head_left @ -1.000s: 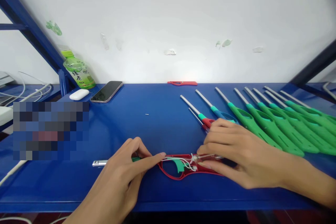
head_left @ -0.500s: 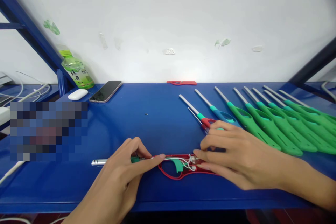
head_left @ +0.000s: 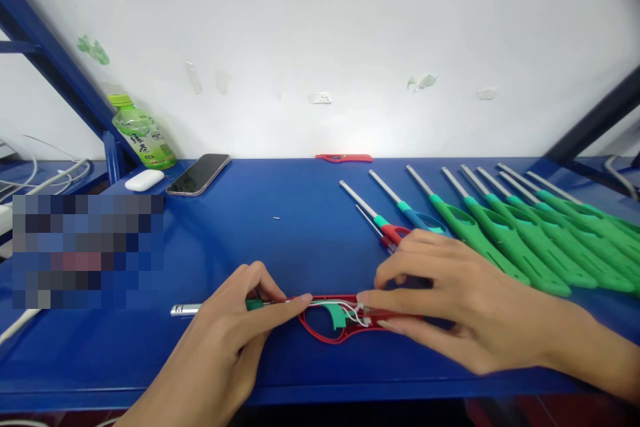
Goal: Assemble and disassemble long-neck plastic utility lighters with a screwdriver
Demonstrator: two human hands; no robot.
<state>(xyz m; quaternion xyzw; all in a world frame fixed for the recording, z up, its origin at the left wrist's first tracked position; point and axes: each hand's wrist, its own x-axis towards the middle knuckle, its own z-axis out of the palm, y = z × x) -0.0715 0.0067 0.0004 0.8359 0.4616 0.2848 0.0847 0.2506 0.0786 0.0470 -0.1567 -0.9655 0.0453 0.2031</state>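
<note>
An opened red lighter casing (head_left: 320, 338) lies flat near the table's front edge, its metal tube (head_left: 185, 309) pointing left. Inside it show a green trigger (head_left: 336, 315) and white wires (head_left: 356, 312). My left hand (head_left: 227, 327) is closed around the tube end and the casing's left part, thumb and fingers pinching it. Over the right part, my right hand (head_left: 455, 300) has its thumb and index finger on the casing beside the wires. What lies under its fingertips is partly hidden.
Several green lighters (head_left: 495, 240), a blue one (head_left: 420, 217) and a red one (head_left: 393, 232) lie at right. A red casing half (head_left: 345, 158) is by the wall. Phone (head_left: 199, 175), white case (head_left: 145, 180), bottle (head_left: 145, 137) and a tiny pin (head_left: 276, 218) are at left and centre.
My right hand's fingertips have moved slightly left over the casing, covering more of the parts by the wires. My left hand keeps its hold. The view has shifted slightly.
</note>
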